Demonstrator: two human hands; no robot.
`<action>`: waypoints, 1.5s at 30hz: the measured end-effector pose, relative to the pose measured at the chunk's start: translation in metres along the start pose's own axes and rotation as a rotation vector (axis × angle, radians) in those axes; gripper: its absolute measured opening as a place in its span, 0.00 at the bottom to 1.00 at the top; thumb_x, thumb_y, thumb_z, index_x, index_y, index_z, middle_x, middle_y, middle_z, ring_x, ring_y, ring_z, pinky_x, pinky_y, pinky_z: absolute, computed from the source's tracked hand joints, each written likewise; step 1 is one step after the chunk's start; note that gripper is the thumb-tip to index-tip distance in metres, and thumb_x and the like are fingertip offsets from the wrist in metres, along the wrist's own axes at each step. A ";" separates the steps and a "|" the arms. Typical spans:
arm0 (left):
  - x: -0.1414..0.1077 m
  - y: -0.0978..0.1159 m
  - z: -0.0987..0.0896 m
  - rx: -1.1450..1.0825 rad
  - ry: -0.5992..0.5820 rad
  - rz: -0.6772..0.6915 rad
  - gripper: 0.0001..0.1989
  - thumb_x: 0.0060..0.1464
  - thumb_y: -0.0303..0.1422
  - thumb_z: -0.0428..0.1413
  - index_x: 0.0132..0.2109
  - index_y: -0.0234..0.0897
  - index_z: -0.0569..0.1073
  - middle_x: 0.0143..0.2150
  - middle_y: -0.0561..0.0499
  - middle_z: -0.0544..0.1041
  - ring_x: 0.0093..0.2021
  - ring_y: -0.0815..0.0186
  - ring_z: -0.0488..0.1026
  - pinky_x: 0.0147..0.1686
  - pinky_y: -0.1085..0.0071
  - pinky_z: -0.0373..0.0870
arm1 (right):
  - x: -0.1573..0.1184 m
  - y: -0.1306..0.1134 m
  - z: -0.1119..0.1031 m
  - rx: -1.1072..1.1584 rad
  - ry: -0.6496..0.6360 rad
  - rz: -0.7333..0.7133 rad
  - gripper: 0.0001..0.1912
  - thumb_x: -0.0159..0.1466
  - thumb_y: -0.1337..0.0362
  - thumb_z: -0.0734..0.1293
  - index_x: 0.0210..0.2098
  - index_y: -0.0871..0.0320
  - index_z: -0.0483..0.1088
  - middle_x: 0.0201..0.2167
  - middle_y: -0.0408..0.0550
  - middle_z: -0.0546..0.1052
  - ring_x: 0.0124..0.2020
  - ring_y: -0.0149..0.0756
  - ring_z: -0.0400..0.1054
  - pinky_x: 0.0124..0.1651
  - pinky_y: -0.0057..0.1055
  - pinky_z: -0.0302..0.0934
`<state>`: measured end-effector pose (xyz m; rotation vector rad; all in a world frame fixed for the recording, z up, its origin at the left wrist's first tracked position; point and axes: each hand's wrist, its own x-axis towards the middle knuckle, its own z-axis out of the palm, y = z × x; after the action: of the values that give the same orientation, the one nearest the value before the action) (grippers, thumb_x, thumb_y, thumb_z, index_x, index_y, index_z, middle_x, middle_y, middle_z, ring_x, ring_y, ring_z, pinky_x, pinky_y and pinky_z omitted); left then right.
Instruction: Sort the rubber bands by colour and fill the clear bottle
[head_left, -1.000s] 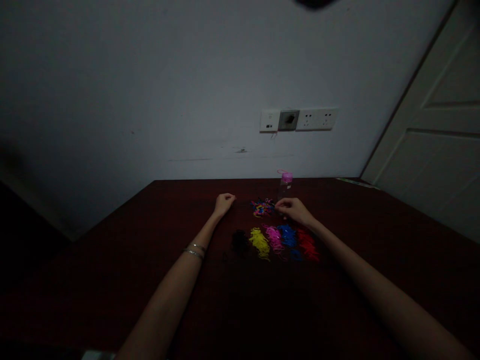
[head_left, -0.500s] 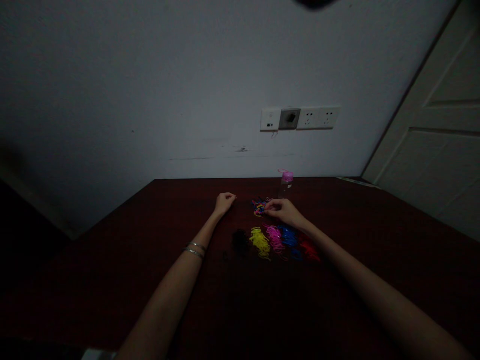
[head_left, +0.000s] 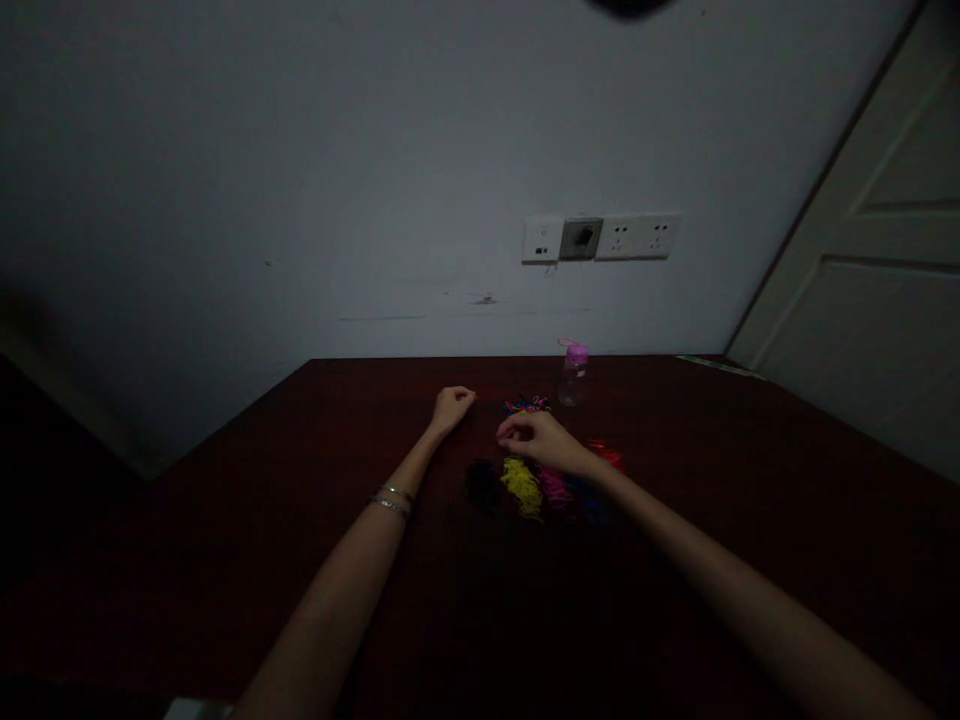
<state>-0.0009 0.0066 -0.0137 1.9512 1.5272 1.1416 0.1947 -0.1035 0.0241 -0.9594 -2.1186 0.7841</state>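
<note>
My right hand is pinched just above the yellow pile of thin elastic bands; whatever its fingertips hold is too small to make out. Behind it lies a mixed heap of coloured bands, partly covered by the hand. Other sorted piles lie along the near side: black bands, pink bands, blue bands and red bands, the last three partly hidden by my right hand and forearm. My left hand rests closed on the table left of the heap, with nothing visible in it.
A clear bottle with a pink lid stands behind the heap. The dark red table meets a wall with sockets. A panelled door is on the right, and a flat strip lies near the back right edge.
My right hand has come from the mixed heap toward me and slightly left, over the yellow pile. The bottle's lower part now shows. My left hand stays in place.
</note>
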 end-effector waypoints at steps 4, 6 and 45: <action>-0.005 0.008 0.001 0.136 -0.059 0.031 0.13 0.49 0.36 0.50 0.34 0.34 0.76 0.31 0.49 0.76 0.32 0.67 0.71 0.33 0.74 0.64 | -0.003 0.015 -0.034 0.002 0.154 0.072 0.12 0.54 0.59 0.64 0.32 0.61 0.73 0.26 0.47 0.75 0.28 0.33 0.67 0.31 0.28 0.59; -0.008 0.015 0.002 0.204 -0.100 0.057 0.13 0.49 0.37 0.51 0.36 0.36 0.76 0.32 0.50 0.76 0.33 0.67 0.71 0.33 0.75 0.65 | -0.008 0.026 -0.052 -0.024 0.250 0.115 0.13 0.54 0.58 0.63 0.30 0.61 0.73 0.27 0.48 0.76 0.29 0.34 0.67 0.32 0.29 0.60; -0.018 0.052 0.018 0.475 -0.153 0.427 0.12 0.55 0.32 0.47 0.40 0.36 0.75 0.39 0.48 0.76 0.41 0.64 0.67 0.43 0.70 0.64 | -0.045 0.112 -0.099 -0.015 0.474 0.351 0.14 0.52 0.58 0.62 0.28 0.62 0.73 0.20 0.47 0.74 0.20 0.31 0.63 0.24 0.26 0.55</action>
<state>0.0436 -0.0232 0.0078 2.7135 1.4325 0.7930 0.3376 -0.0548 -0.0149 -1.3937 -1.5706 0.6261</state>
